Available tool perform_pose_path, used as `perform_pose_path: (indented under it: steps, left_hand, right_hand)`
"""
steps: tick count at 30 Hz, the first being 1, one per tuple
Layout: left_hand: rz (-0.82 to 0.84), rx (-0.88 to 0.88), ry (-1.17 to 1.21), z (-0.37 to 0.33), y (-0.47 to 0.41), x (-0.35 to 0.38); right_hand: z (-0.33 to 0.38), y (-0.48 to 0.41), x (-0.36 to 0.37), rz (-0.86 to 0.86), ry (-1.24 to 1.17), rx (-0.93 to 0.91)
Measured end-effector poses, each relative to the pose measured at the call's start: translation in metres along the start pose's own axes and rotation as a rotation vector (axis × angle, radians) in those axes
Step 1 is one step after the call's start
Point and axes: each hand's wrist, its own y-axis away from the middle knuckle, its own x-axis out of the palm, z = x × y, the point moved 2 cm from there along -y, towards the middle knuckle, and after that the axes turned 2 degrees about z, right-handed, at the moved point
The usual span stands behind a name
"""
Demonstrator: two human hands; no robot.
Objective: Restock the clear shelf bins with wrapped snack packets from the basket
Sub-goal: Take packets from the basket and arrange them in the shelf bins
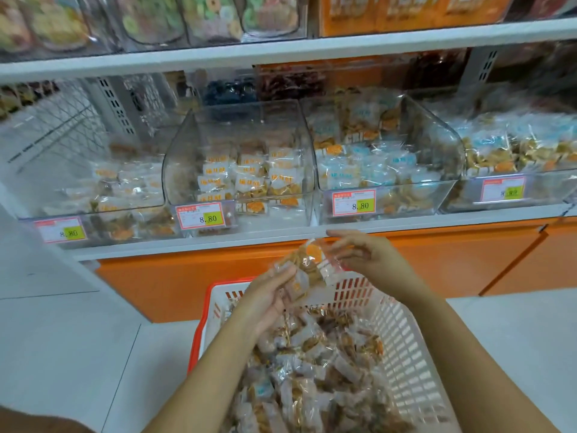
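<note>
— What can you read?
— "8.80" on each price tag (202, 216) fronting the clear bins (249, 126).
— Your hands?
— Your left hand (265, 300) grips crinkly packets (304, 270) over the slotted, red-rimmed basket (406, 339); your right hand (368, 257) pinches their wrapper.

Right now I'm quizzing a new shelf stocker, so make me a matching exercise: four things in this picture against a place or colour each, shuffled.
1 basket
2 held packets
3 blue-label packets
4 price tag

A inside a clear bin
B white mesh, red rim
C on a bin's front
D lifted above the basket

Pairs: 1-B, 2-D, 3-A, 4-C
</note>
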Motion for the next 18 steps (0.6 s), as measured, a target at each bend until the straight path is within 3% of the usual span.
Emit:
perform_pose_path:
  steps: [2, 5, 8, 11, 15, 18]
  left_hand:
    - [-0.043, 0.119, -0.162, -0.017, 0.0, 0.008]
    - [-0.072, 0.249, -0.272, -0.043, 0.004, 0.021]
    - [-0.036, 0.318, -0.263, -0.066, 0.009, 0.031]
    - [-0.111, 0.41, -0.552, -0.091, 0.016, 0.033]
    - [-0.167, 0.554, -0.904, -0.13, 0.023, 0.037]
    - [-0.213, 0.657, -0.93, -0.161, 0.021, 0.036]
  right_hand:
    - [0.012, 0.0, -0.008, -0.131, -0.189, 0.047]
    - [0.029, -0.002, -0.004, -0.126, -0.366, 0.077]
    - [0.043, -0.01, 0.007, -0.089, -0.178, 0.105]
    - [0.068, -0.024, 0.008, -0.159, -0.054, 0.021]
    - [0.112, -0.049, 0.012, 0.029, 0.355, -0.01]
    - [0.139, -0.077, 0.009, 0.09, 0.425, -0.008]
